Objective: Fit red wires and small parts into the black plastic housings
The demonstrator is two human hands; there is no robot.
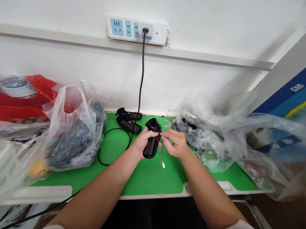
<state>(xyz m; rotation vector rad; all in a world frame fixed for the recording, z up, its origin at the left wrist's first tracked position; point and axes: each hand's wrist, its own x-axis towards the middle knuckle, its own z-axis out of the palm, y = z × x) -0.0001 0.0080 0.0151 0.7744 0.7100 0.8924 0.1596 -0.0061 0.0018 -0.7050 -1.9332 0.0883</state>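
White painted wall (61, 8) crossed by a white horizontal rail (198, 54), carrying a white wall-mounted power strip with blue sockets (136, 30). Green-topped counter (149, 180) has a white front edge. Blue printed panel (296, 92) stands at right, above a brown floor (273, 218).

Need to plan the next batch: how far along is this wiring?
Partly along, it seems. Done: two black housings lie on the green mat, the nearer showing red wire. In hand: the left hand grips a third housing while the right hand pinches its thin red wire. Left: a plastic bag of black parts and a clear bag holding more, count unclear.
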